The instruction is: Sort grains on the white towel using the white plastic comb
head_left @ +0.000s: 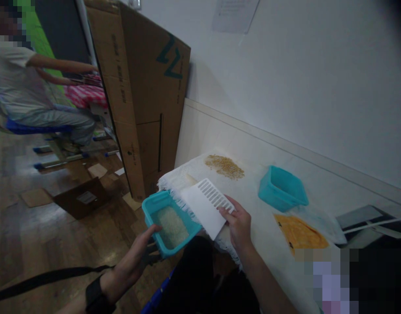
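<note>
My left hand (139, 253) grips the near rim of a teal plastic tub (154, 208) that holds white rice (172, 226). The tub hangs just off the near left corner of the table. My right hand (238, 224) pinches a white plastic scraper with slots (205, 203) and holds it tilted over the table edge beside the tub. A small heap of yellow-brown grains (224, 165) lies farther back on the white fringed cloth (252, 205).
A second teal tub (282, 189) sits on the cloth at the right, with an orange packet (300, 233) in front of it. A tall cardboard box (144, 96) stands left of the table against the wall. Another person sits on a blue chair at far left.
</note>
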Action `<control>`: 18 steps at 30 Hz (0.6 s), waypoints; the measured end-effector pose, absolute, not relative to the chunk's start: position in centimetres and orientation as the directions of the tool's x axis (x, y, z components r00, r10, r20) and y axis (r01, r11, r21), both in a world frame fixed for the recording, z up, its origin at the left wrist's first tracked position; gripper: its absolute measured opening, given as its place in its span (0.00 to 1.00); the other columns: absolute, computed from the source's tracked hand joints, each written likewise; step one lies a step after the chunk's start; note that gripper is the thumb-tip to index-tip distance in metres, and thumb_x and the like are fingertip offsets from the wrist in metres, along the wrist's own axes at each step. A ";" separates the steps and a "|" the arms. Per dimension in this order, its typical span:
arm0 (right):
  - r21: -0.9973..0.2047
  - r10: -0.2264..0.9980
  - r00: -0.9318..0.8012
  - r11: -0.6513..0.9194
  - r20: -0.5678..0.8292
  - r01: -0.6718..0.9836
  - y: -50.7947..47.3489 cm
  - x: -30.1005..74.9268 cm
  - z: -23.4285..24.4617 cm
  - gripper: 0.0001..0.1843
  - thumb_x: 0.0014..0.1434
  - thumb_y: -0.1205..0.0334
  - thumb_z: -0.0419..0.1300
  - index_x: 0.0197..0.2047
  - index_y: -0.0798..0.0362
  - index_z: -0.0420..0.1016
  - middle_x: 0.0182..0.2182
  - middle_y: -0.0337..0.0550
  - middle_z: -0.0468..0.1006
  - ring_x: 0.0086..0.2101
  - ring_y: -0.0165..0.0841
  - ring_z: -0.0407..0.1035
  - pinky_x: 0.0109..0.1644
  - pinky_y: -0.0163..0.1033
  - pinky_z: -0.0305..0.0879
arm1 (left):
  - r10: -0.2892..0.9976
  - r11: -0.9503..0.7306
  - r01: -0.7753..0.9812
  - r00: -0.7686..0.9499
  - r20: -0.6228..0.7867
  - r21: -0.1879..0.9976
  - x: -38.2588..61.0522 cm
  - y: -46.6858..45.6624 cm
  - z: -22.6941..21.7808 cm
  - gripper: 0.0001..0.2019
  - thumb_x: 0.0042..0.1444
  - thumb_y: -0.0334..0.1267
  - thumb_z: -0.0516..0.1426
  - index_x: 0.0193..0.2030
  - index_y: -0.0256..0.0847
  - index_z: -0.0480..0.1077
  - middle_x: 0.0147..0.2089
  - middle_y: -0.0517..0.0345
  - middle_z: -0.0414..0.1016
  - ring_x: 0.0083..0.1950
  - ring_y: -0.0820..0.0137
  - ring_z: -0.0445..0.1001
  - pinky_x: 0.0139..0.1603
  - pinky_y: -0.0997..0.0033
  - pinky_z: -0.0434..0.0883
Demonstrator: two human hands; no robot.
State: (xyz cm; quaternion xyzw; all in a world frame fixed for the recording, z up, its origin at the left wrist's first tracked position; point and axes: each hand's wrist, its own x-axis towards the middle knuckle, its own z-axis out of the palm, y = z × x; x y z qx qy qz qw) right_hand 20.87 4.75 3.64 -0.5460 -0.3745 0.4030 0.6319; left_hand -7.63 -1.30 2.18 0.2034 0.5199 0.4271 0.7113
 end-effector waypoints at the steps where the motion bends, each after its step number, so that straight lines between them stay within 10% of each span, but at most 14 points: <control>1: -0.991 0.906 0.420 0.100 0.055 -0.084 5.3 21.1 3.9 0.39 0.40 0.52 0.79 0.55 0.56 0.80 0.36 0.47 0.88 0.34 0.44 0.82 0.40 0.45 0.79 | 0.821 0.550 -0.397 0.095 -0.563 0.735 -7.7 -1.3 2.0 0.35 0.43 0.61 0.69 0.52 0.43 0.67 0.43 0.48 0.82 0.42 0.51 0.81 0.45 0.52 0.74; 18: -0.994 0.906 0.416 0.101 0.079 -0.030 9.6 22.4 4.1 0.40 0.35 0.52 0.79 0.53 0.55 0.82 0.35 0.46 0.88 0.34 0.46 0.82 0.40 0.49 0.79 | 0.817 0.543 -0.403 0.053 -0.574 0.736 -8.3 -1.1 1.4 0.34 0.46 0.59 0.68 0.55 0.42 0.68 0.42 0.48 0.82 0.40 0.52 0.81 0.41 0.55 0.74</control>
